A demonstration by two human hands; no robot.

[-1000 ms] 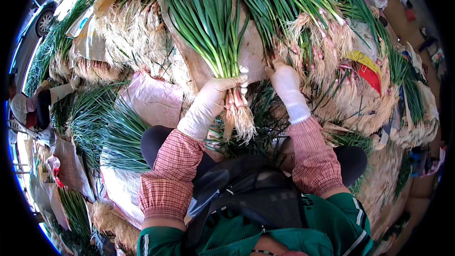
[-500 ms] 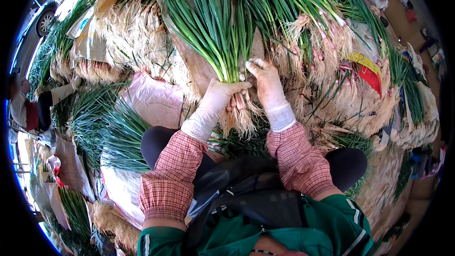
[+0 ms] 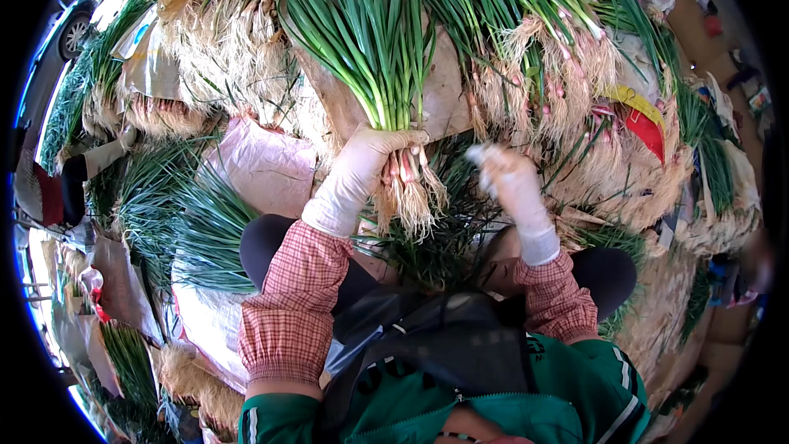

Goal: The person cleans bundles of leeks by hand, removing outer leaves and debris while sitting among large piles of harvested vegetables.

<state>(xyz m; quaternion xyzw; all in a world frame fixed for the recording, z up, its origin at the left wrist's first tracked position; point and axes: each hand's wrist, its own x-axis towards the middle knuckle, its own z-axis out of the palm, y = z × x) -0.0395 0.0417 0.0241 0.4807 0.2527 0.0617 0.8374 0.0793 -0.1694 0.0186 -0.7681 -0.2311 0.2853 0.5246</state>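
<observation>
In the middle, my gloved left hand [image 3: 359,166] is wrapped round a bunch of spring onions [image 3: 380,86] just above the bulbs. Its green leaves fan out away from me; the pinkish bulbs and pale stringy roots hang below my fist. Off to the right of the bunch, and apart from it, is my gloved right hand [image 3: 511,181]. Motion smears its fingers, so I cannot make out whether anything is in them. Trimmed dark green leaves [image 3: 431,255] lie in a heap between my knees.
More spring onions [image 3: 559,57] with long roots lie at the far right, near a yellow and red packet [image 3: 645,127]. A rooty pile [image 3: 234,53] stretches across the far left. Cut greens [image 3: 214,230] rest by my left knee, beside a pinkish sheet [image 3: 267,164]. Another person [image 3: 57,185] sits at the left edge.
My right hand has moved away from the bunch, to the right and toward me. My left hand keeps its hold and has shifted slightly left.
</observation>
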